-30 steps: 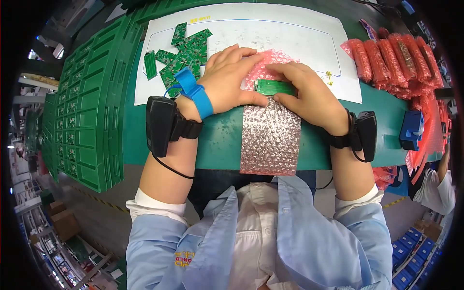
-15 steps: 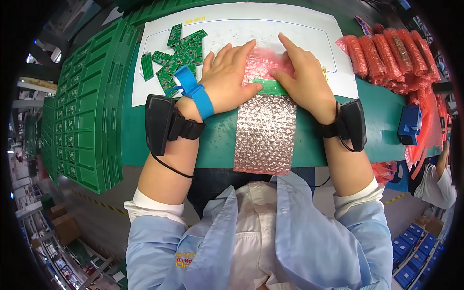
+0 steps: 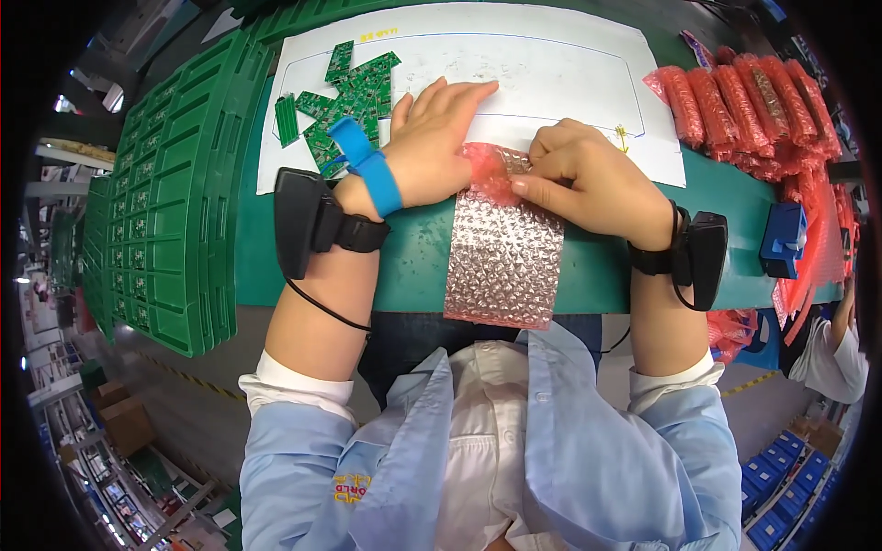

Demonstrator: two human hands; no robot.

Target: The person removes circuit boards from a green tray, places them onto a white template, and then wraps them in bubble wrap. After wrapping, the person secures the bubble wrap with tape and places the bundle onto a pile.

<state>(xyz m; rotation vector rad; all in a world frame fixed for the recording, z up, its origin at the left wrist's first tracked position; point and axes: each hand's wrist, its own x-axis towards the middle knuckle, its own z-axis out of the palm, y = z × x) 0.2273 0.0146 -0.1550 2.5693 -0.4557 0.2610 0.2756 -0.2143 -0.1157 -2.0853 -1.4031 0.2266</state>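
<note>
A strip of pinkish bubble wrap point(image 3: 503, 262) lies lengthwise toward me, its far end folded over. The green circuit board seen earlier at the fold is now hidden under the wrap. My right hand point(image 3: 597, 179) is closed, thumb and fingers pinching the right side of the fold. On the left of the fold rests my left hand point(image 3: 427, 151), its fingers stretched out and its thumb side against the wrap. A blue wrist strap point(image 3: 372, 174) circles my left wrist. Loose green circuit boards point(image 3: 354, 96) lie in a pile beyond the left hand.
A white sheet point(image 3: 542, 55) covers the far part of the green table point(image 3: 409, 275). Stacked green trays point(image 3: 175, 211) stand at the left. Red bubble-wrapped rolls point(image 3: 735, 110) are piled at the right, near a blue tape dispenser point(image 3: 783, 241). Another person is at the far right.
The far end of the bubble wrap has been folded toward me over the circuit board. My right hand went from spread fingers to a pinch on the fold; the left stays outstretched.
</note>
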